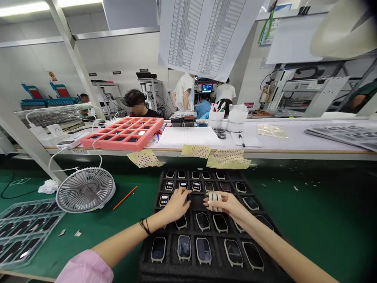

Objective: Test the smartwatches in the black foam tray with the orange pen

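Left forearm [126,245] and right forearm [282,247] come in from bottom edge; left hand [176,205] and right hand [226,206] palm-down, open, close together mid-frame; right fingers [214,201] wrapped white.

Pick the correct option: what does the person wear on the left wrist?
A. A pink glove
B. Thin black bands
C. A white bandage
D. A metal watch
B: thin black bands loop around the wrist just behind the left hand.

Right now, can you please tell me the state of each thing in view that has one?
Black foam tray, holding smartwatches
Left hand, open above the tray
Right hand, open, white tape on fingers
Far smartwatch, screen lit
Near smartwatch, screen dark
White desk fan, tilted, running or not unclear
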Demonstrator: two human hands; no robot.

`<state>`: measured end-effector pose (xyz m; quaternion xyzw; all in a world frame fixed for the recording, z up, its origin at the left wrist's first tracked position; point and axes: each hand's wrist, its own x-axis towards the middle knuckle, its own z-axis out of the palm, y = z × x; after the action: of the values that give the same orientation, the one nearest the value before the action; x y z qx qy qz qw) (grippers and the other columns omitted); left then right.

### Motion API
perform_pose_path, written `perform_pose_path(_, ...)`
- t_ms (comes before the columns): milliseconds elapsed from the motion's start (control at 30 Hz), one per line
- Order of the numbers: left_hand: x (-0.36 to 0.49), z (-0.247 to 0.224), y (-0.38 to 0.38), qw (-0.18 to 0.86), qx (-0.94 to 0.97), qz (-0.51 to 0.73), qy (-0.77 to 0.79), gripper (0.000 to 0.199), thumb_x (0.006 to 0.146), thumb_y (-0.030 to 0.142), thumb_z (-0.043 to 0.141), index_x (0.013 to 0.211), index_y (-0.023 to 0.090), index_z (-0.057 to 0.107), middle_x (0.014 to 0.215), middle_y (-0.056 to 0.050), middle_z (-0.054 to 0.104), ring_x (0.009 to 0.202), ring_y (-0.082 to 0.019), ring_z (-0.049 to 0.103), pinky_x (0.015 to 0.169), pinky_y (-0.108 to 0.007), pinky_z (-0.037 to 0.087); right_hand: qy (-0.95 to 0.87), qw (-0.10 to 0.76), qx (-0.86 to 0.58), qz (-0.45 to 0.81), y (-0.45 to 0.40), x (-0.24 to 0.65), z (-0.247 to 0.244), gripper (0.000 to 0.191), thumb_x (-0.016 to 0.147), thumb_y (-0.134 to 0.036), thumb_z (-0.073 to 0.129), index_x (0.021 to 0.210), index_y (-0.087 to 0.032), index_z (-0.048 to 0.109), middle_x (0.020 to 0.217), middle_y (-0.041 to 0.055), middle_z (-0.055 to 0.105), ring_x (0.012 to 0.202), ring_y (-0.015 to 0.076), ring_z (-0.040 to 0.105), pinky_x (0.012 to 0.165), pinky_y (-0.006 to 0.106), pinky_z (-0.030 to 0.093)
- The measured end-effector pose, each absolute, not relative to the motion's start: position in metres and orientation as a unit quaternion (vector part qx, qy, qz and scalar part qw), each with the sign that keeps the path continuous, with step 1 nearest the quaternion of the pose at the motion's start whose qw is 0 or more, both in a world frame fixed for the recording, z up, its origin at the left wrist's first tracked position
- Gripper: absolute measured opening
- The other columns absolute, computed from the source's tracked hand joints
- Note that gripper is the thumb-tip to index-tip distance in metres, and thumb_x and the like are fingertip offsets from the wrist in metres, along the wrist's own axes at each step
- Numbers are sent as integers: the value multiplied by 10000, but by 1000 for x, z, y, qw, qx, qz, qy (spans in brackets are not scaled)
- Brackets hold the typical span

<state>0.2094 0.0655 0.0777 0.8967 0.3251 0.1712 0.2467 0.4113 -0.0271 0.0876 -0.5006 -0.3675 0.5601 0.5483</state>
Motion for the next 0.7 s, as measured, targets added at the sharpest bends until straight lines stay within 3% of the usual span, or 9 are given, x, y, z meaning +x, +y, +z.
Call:
perform_pose_path(133, 217, 94, 54, 281, 917, 205, 193, 783, 772, 272, 704, 1436, 167, 303, 1484, -155, 343, 1370, -259, 314, 1135, -428, 280, -342, 529, -458, 627, -21, 408, 85, 428, 507, -305, 896, 846, -123, 709, 805, 99, 756, 797, 272, 725, 770, 398, 578)
perform_pose_path(300, 239, 102, 54, 330, 902, 241, 138, 598, 738, 287, 744, 1285, 193, 520, 1269, -84, 617, 1151, -208, 583, 996, -306, 449, -349, 539, -432, 633, -27, 399, 90, 365, 645, -415, 811, 868, -154, 687, 791, 78, 744, 772, 227, 716, 709, 322, 584)
perform_pose_path(433, 250, 98, 63, 287, 907, 250, 182, 579, 699, 310, 770, 1232, 201, 572, 1209, -79, 659, 1088, -235, 623, 962, -338, 466, -432, 504, -540, 518, -28, 408, 90, 385, 846, -506, 525, 963, -158, 641, 714, 66, 717, 655, 235, 708, 663, 392, 584)
perform_pose_path(500, 257, 91, 66, 269, 915, 234, 190, 564, 686, 296, 775, 1211, 199, 593, 1187, -84, 670, 1075, -253, 628, 953, -362, 467, -482, 471, -601, 429, -24, 418, 86, 437, 872, -512, 401, 945, -157, 645, 638, 51, 682, 601, 248, 688, 621, 410, 571)
perform_pose_path(700, 283, 69, 70, 212, 940, 174, 202, 558, 667, 290, 795, 1178, 150, 621, 1132, -127, 690, 1032, -297, 644, 904, -401, 493, -542, 428, -674, 262, -9, 451, 67, 375, 811, -422, 434, 767, -161, 700, 903, 123, 701, 1003, 330, 611, 955, 457, 411)
